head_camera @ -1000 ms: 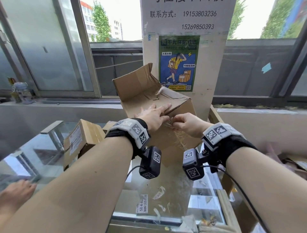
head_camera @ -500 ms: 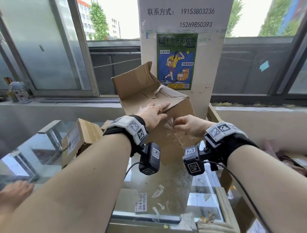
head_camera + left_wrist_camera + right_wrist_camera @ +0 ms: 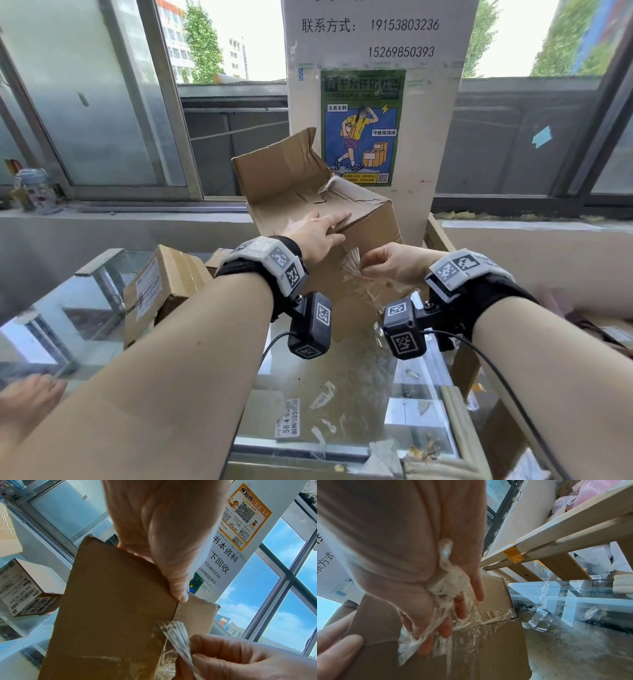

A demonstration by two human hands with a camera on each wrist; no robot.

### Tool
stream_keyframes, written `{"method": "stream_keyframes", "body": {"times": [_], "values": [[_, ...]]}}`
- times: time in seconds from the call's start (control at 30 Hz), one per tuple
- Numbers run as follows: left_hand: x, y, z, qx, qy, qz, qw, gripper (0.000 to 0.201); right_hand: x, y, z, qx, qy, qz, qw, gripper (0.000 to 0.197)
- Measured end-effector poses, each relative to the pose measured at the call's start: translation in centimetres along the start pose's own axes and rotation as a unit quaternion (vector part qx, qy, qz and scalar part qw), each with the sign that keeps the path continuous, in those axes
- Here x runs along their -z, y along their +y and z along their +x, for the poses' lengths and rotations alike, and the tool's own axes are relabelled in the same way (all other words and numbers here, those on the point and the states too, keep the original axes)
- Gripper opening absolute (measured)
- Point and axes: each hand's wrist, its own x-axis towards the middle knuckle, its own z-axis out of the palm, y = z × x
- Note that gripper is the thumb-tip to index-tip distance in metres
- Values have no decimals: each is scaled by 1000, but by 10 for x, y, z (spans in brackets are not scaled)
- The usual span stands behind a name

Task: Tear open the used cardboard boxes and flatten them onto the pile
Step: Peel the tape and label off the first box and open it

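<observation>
A worn brown cardboard box (image 3: 291,192) stands on end on the glass table, one flap raised at the back. My left hand (image 3: 318,233) lies on its top face with straight fingers, and the thumb (image 3: 178,593) presses the near face at the edge. My right hand (image 3: 387,265) is just right of the box's near face and pinches a strip of clear tape (image 3: 352,270) still stuck to the cardboard. The right wrist view shows this crumpled tape (image 3: 426,626) between thumb and fingers, and more tape film across the box seam (image 3: 489,618).
A smaller labelled box (image 3: 161,291) lies left on the glass table (image 3: 342,394), which has tape scraps and stickers on it. A pillar with a poster (image 3: 363,126) stands right behind the box. A wooden shelf frame (image 3: 442,240) is on the right. A bottle (image 3: 32,188) is on the sill.
My right hand has drawn back from the box, and the clear tape now stretches out from the near face. My left hand has stayed on top of the box.
</observation>
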Motion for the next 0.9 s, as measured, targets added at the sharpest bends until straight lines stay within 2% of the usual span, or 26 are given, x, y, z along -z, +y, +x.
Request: {"method": "stream_keyframes", "body": {"times": [0.17, 0.23, 0.3, 0.4, 0.5, 0.53, 0.6, 0.73, 0.9], "values": [[0, 0, 1, 4, -2, -8, 1000, 48, 0, -3, -3, -26, -23, -14, 999, 14], [-3, 0, 0, 7, 2, -10, 1000, 48, -1, -1, -2, -44, -12, -4, 999, 12], [-4, 0, 0, 9, 5, -8, 1000, 47, -3, 4, 0, -57, 11, 8, 998, 19], [-5, 1, 0, 9, 4, -7, 1000, 47, -10, 6, 1, -49, 26, 104, 993, 24], [-2, 7, -2, 11, 0, 1, 1000, 47, -16, 3, 3, -38, 39, 280, 958, 10], [-2, 9, -3, 12, -1, 3, 1000, 47, -18, 4, 4, -39, 51, 319, 946, 15], [-2, 14, -4, 12, -6, 7, 1000, 47, -20, 7, 8, -42, 61, 355, 932, 21], [-1, 16, -4, 14, -11, 8, 1000, 47, -22, 11, 8, -70, 55, 404, 911, 22], [0, 17, -5, 11, -9, 11, 1000, 47, -22, 10, 1, -82, -6, 507, 858, 23]]}}
